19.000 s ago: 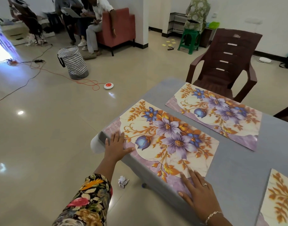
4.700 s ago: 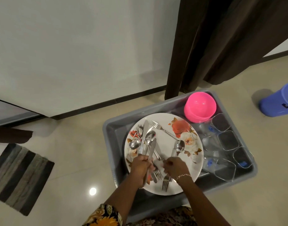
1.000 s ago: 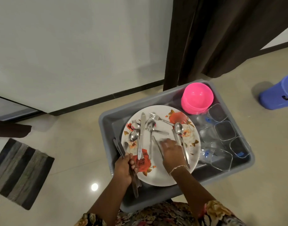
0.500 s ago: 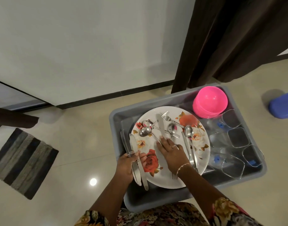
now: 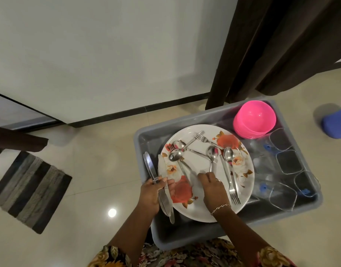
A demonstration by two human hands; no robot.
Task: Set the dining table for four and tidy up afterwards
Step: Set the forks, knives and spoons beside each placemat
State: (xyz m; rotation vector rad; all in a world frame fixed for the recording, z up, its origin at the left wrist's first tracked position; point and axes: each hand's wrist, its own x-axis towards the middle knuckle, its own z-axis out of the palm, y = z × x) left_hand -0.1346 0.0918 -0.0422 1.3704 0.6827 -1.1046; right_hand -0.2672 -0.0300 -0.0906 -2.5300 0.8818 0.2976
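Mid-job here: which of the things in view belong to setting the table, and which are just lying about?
For the job: knives in the left hand; spoons and forks on the plate, right hand among them; pink bowls; glasses; grey tub.
Lying about: striped mat; blue bin; curtain.

A plain white wall (image 5: 108,54) fills the upper view and meets the floor along a dark baseboard (image 5: 138,112), and a dark brown curtain (image 5: 281,45) hangs at the right down to the floor. The floor (image 5: 85,162) is of glossy cream tiles, with a small round spot of light (image 5: 112,212) reflected on it. A mat (image 5: 29,191) striped in grey and black lies at the left, a dark brown shape (image 5: 17,140) juts in above it, and a blue plastic thing (image 5: 336,124) stands at the right edge.
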